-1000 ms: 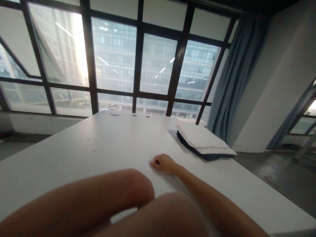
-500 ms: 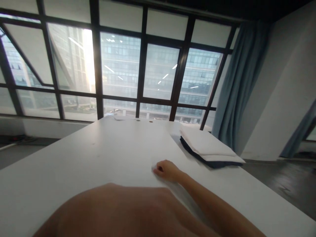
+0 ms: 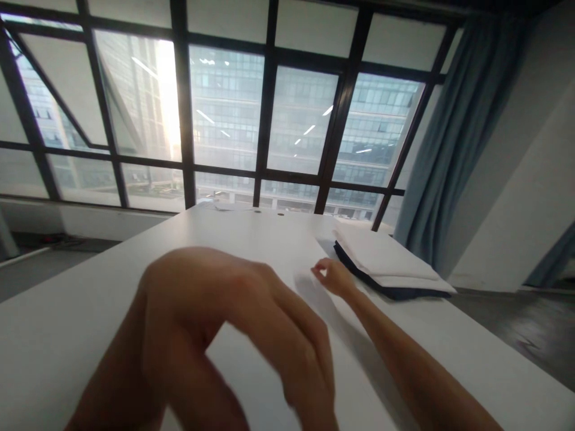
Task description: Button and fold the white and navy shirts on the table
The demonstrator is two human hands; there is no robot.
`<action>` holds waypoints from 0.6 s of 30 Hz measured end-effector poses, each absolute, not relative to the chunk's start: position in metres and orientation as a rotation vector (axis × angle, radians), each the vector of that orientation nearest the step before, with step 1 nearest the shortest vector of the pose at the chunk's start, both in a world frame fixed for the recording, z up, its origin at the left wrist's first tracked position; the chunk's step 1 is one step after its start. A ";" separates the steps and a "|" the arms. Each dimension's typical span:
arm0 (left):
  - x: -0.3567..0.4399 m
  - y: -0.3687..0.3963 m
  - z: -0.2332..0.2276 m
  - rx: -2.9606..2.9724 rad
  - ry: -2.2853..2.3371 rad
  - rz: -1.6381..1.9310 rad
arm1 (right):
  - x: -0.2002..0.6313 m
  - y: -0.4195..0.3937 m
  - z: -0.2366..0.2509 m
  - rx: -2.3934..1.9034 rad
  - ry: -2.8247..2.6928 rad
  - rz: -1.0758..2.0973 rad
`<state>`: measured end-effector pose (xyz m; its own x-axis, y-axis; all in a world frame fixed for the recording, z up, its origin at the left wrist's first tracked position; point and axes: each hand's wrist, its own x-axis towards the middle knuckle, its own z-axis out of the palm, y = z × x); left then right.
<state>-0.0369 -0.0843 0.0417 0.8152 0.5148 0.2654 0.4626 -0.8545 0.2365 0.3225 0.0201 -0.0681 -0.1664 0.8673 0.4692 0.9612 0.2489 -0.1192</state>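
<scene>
My left hand (image 3: 233, 305) is large and close to the camera, arched over the white table (image 3: 251, 245). Its fingers bend downward, apart from the thumb, and no object shows in the gap. The fingertips run out of the picture at the bottom edge. Farther off, my right hand (image 3: 333, 276) hovers over the table, its shadow on the surface beneath. Thumb and index finger curl together there in a pinch; whatever may be between them is too small to make out. Just beyond that hand lies a stack of folded white cloth (image 3: 386, 257) over dark cloth (image 3: 395, 293).
Pale flat pieces (image 3: 224, 207) lie at the table's far end, near two small round dark spots. A dark-framed window wall (image 3: 265, 120) stands behind, with one pane tilted open at left. A blue curtain (image 3: 453, 149) hangs at the right.
My left hand has risen in view, and its bent fingers now show. My right hand has moved right and away from me, nearer the cloth stack. The camera view has shifted slightly.
</scene>
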 end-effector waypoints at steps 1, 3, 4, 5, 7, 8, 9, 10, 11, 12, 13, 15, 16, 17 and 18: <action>-0.030 -0.089 0.063 2.836 0.760 0.477 | 0.343 0.024 -0.065 -1.711 -1.965 -0.437; -0.016 -0.098 0.093 2.828 0.710 0.454 | 0.385 0.026 -0.062 -1.866 -1.697 -0.698; -0.010 -0.100 0.101 2.820 0.683 0.428 | 0.404 0.026 -0.063 -1.922 -1.596 -0.795; -0.004 -0.099 0.106 2.808 0.659 0.389 | 0.420 0.024 -0.065 -1.985 -1.512 -0.850; 0.005 -0.091 0.110 2.769 0.650 0.303 | 0.443 0.022 -0.071 -2.121 -1.421 -0.840; 0.009 -0.084 0.110 2.746 0.672 0.271 | 0.450 0.022 -0.073 -2.180 -1.401 -0.795; 0.012 -0.076 0.110 2.724 0.710 0.249 | 0.454 0.022 -0.074 -2.219 -1.378 -0.740; 0.015 -0.067 0.109 2.704 0.754 0.241 | 0.456 0.024 -0.073 -2.230 -1.340 -0.691; 0.017 -0.058 0.108 2.686 0.793 0.242 | 0.456 0.026 -0.071 -2.209 -1.278 -0.650; 0.019 -0.049 0.107 2.672 0.823 0.245 | 0.455 0.028 -0.066 -2.159 -1.190 -0.614; 0.021 -0.041 0.104 2.660 0.842 0.248 | 0.451 0.030 -0.060 -2.082 -1.091 -0.576; 0.024 -0.023 0.099 2.625 0.869 0.255 | 0.436 0.031 -0.045 -1.853 -0.955 -0.461; 0.026 -0.014 0.095 2.601 0.877 0.259 | 0.423 0.028 -0.038 -1.711 -0.951 -0.367; 0.028 -0.006 0.090 2.573 0.885 0.261 | 0.406 0.023 -0.032 -1.559 -1.006 -0.240; 0.031 0.003 0.085 2.546 0.895 0.268 | 0.386 0.016 -0.028 -1.403 -1.115 -0.069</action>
<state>0.0307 0.0032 0.0848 0.7735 0.6325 0.0393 0.5503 -0.7012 0.4533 0.3862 0.0161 -0.0275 0.5267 0.5563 0.6428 0.6309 0.2511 -0.7342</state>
